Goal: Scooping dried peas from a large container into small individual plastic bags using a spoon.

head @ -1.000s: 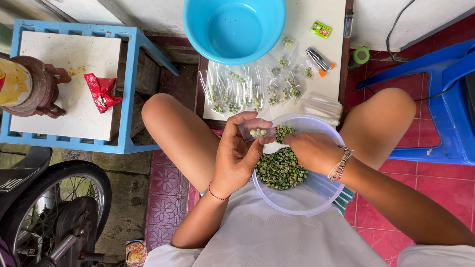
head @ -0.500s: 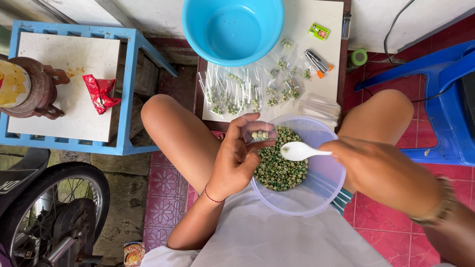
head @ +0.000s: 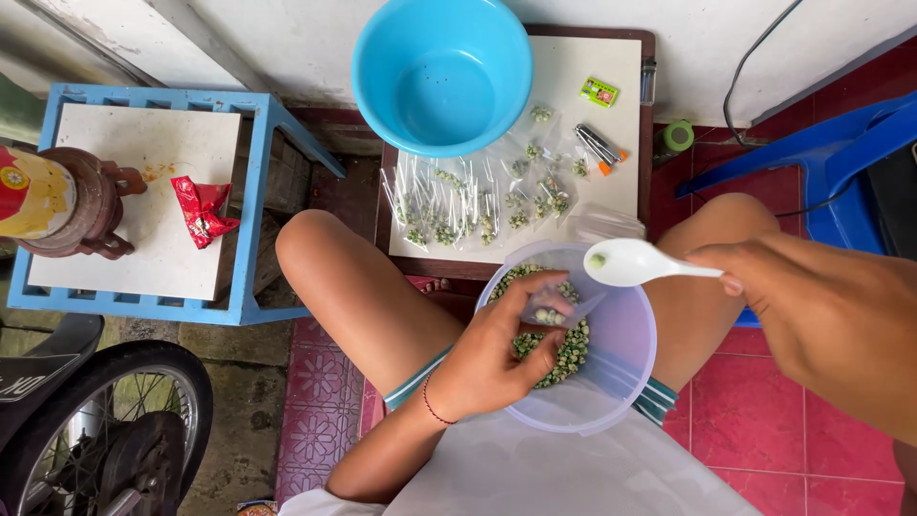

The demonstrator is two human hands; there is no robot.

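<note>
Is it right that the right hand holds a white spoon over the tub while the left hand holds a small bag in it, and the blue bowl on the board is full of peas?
Not quite. The head view shows the blue bowl empty; the peas lie in the clear tub. The rest stands: the right hand holds the white spoon over the tub, and the left hand holds a small bag in it.

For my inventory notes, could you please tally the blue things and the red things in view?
Blue: 3 – basin, stool, chair
Red: 1 – wrapper
Total: 4
</note>
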